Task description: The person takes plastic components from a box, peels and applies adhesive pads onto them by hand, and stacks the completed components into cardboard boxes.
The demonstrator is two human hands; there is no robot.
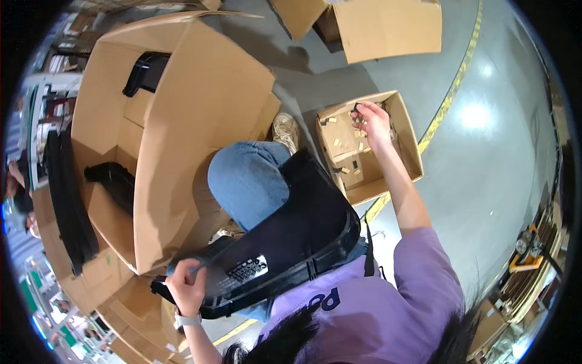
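Observation:
A large black plastic panel [315, 215] with raised edges lies across my lap, a white label [251, 267] on its surface. At the panel's left end my left hand [187, 284] is closed with curled fingers on its edge, slightly blurred. My right hand [372, 124] reaches out over a shallow cardboard box [371, 195] on the floor. Its fingertips pinch a small black piece [356, 107]. Several small tan and black pieces [345, 170] are scattered over the bottom of that box; my hand and forearm hide some of them.
A tall open carton [200, 91] stands at the left with black plastic parts [145, 73] inside. Long black strips [66, 200] lie beyond it. Another open carton [391, 30] sits at the far side. A yellow-black floor line [451, 91] curves past on the right.

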